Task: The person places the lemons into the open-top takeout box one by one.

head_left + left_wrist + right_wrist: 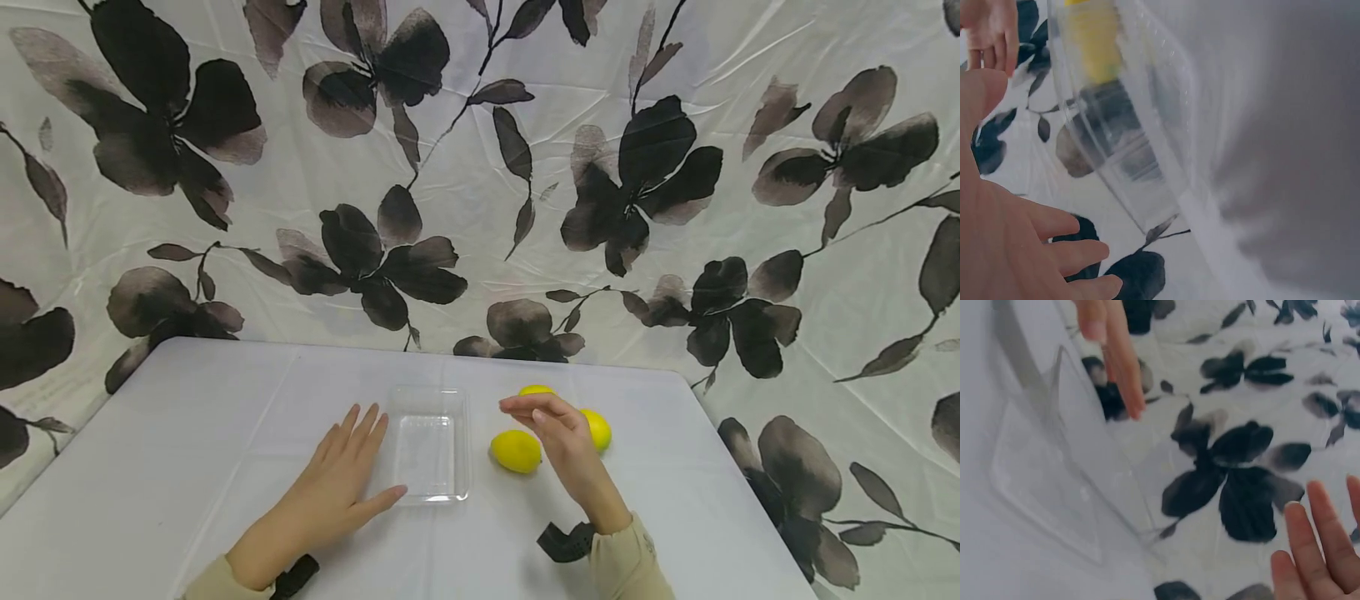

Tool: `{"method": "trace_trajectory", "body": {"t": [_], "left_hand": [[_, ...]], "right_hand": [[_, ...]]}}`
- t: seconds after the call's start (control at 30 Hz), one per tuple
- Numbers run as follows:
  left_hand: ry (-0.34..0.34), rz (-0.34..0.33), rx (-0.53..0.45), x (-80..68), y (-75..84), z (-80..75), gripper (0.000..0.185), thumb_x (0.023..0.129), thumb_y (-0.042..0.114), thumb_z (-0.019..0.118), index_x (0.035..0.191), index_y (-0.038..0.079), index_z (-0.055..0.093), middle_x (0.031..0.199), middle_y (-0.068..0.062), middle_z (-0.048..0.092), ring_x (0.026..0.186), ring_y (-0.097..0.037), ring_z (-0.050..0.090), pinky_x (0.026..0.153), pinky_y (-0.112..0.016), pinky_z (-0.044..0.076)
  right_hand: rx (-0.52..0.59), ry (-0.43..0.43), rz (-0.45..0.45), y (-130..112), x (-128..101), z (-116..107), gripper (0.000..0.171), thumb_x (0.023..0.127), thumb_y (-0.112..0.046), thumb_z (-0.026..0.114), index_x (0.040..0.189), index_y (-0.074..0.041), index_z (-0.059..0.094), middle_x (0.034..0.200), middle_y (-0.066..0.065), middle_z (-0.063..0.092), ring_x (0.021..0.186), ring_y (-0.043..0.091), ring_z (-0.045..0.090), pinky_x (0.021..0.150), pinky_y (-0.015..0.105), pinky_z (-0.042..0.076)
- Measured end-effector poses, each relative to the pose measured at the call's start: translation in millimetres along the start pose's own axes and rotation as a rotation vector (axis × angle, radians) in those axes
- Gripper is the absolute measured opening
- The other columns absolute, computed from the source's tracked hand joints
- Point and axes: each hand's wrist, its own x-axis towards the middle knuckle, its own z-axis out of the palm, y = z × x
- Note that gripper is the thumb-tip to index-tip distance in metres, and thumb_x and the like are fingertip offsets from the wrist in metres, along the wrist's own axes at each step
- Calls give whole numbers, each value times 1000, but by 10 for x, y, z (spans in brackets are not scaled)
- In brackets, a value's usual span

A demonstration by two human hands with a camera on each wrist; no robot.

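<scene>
We find no text, label, brand, number or sign that can be read in any of the three views. The clear plastic tray (431,446) carries no print that we can make out, the lemons (516,451) bear no stickers, and the desk (187,417) is plain white. The backdrop cloth (480,167) shows only dark flowers and leaves, no lettering.

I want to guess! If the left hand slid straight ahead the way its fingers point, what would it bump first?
Probably the clear tray: the left hand lies flat beside it, fingers aimed toward its near-left edge.
</scene>
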Motion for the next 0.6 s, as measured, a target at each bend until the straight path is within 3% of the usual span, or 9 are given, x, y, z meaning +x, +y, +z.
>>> {"method": "trace_trajectory", "body": {"t": [0.13,0.27,0.4,0.6], "left_hand": [[-16,-10,29,-21,21,114,95,95,63,51,155,-5,22,163,-21,17,150,-39,6,116,-61,16],[-33,-17,16,-23,12,200,94,96,61,49,153,-8,22,163,-22,15,150,-39,8,117,-59,17],[-44,-21,3,-18,-9,238,94,97,60,49,152,-11,22,162,-24,12,150,-39,9,117,-58,18],[-45,-21,2,-2,-29,253,94,97,61,49,152,-11,22,162,-24,12,150,-39,9,117,-57,18]], "right_hand": [[15,82,0,149,-6,-143,31,102,-7,45,125,12,55,130,16,62,128,32,51,115,47,31],[-2,106,53,323,-29,-250,35,102,-6,48,130,14,52,135,19,58,131,30,49,115,39,31],[-22,85,126,483,-53,-338,37,102,-8,51,133,11,52,140,21,54,134,29,47,115,31,32],[-139,15,244,657,-81,-429,42,100,-10,56,140,1,52,147,15,50,139,29,41,115,32,32]]}}
